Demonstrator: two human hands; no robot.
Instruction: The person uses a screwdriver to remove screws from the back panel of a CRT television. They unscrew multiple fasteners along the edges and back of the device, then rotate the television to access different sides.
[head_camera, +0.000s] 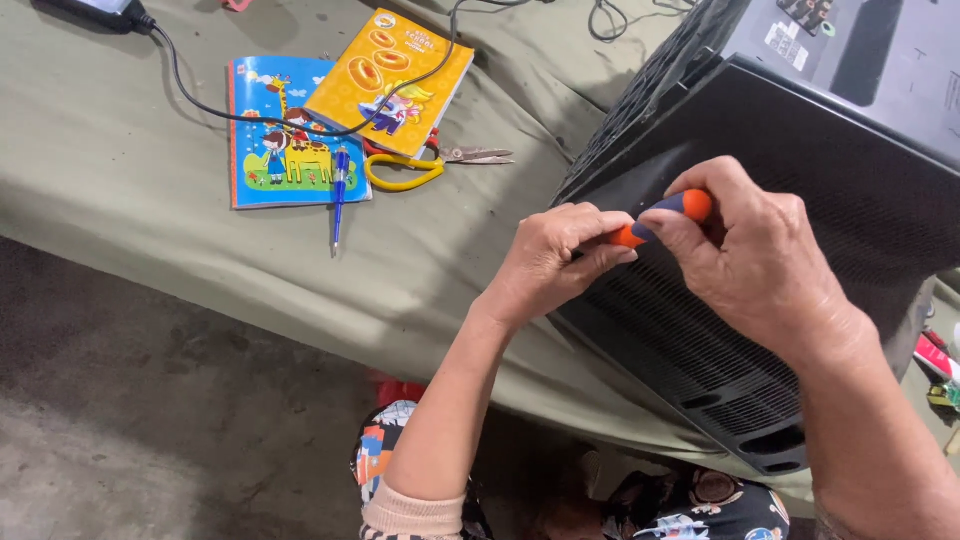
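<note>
Gripping an orange-and-blue screwdriver (665, 215) with both your hands, right hand (750, 250) wrapped round its handle, left hand (550, 262) pinching the front end, over the black slatted casing (800, 200) at the table's (130, 170) near edge, picture books (285, 140) and scissors (430, 165) toward the far edge.

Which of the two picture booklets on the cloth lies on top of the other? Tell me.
The yellow booklet with ring-shaped pictures lies on top, tilted, overlapping the right upper corner of the blue booklet with a giraffe, which lies flat on the green cloth.
</note>
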